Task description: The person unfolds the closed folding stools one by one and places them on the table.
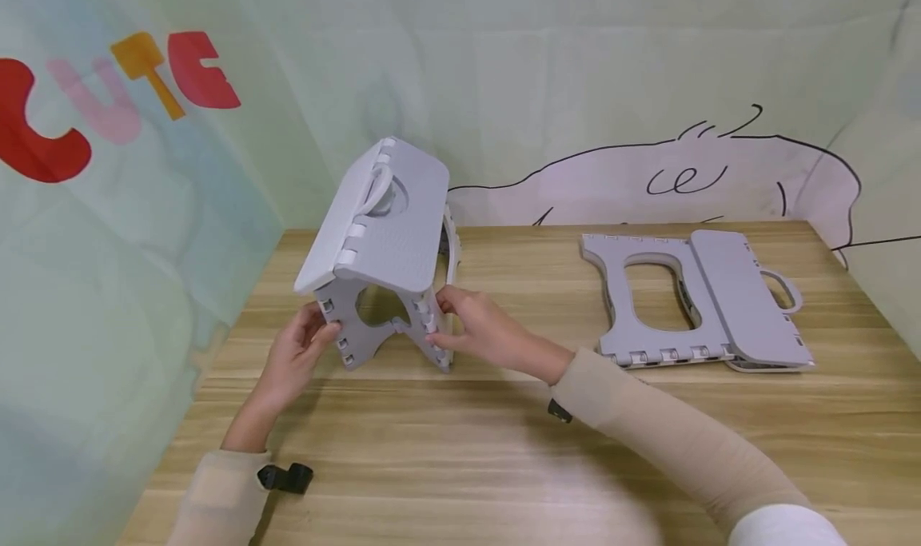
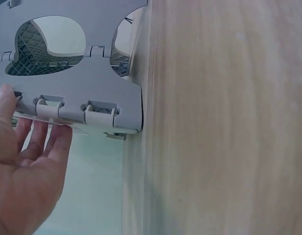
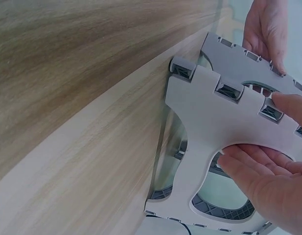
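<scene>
A grey plastic folding stool (image 1: 403, 234) stands upright on the left of the table, partly folded. Its seat peaks along the middle hinge like a roof, with a handle loop on the ridge. My left hand (image 1: 288, 362) grips the left leg edge, the thumb in front and the fingers behind, as the left wrist view confirms with the hinged leg panel (image 2: 67, 93). On the opposite side my right hand (image 1: 489, 330) holds the right leg panel (image 3: 199, 107). Its thumb lies on the hinged edge and its fingers reach into the side opening.
A second grey folding stool (image 1: 741, 290) lies folded flat on the right of the wooden table (image 1: 446, 458), its handle loop pointing right. Behind and to the left hangs a printed cloth backdrop (image 1: 504, 90). Black straps with small devices (image 1: 291, 478) sit at the wrists.
</scene>
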The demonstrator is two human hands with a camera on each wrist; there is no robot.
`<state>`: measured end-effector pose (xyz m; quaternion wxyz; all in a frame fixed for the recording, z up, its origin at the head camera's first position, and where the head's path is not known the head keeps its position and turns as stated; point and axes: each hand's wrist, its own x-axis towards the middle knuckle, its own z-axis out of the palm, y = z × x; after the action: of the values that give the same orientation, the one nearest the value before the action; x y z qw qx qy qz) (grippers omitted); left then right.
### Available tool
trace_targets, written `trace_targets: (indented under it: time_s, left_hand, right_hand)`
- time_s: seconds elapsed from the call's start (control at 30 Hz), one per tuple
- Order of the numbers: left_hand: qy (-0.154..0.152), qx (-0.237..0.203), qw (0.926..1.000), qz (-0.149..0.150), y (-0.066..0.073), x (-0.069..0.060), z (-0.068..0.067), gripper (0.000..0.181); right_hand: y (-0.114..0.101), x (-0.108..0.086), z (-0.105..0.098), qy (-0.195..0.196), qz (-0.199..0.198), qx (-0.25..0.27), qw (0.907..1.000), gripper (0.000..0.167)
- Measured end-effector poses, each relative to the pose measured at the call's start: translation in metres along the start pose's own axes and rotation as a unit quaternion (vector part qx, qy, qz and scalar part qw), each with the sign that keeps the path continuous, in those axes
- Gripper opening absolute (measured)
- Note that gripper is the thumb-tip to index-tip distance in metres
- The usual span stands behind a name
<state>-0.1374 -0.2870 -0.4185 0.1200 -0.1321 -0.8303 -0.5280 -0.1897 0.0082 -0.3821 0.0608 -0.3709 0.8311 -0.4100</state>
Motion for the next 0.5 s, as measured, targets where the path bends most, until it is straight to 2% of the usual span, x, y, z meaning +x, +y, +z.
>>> trace_targets:
  time_s: [0.13, 0.23, 0.4, 0.5]
  left_hand:
    - [-0.009, -0.013, 0.9998, 0.008, 0.002, -0.001, -0.002, 0.037]
    - [-0.011, -0.036, 0.9993, 0.004, 0.004, -0.001, -0.005, 0.045]
    - [0.014, -0.07, 0.9972, -0.02, 0.009, 0.002, -0.011, 0.055]
    - [0.029, -0.055, 0.9977, -0.027, 0.015, 0.005, -0.016, 0.055]
  right_hand:
    - [0.0, -0.001, 0.001, -0.002, -0.001, 0.0, 1.0, 0.04]
    - [0.001, -0.003, 0.0, -0.002, 0.003, 0.004, 1.0, 0.049]
    - [0.001, -0.007, -0.003, 0.004, 0.042, 0.007, 0.9991, 0.072]
    - [0.0, -0.009, -0.007, 0.018, 0.066, 0.002, 0.9977, 0.079]
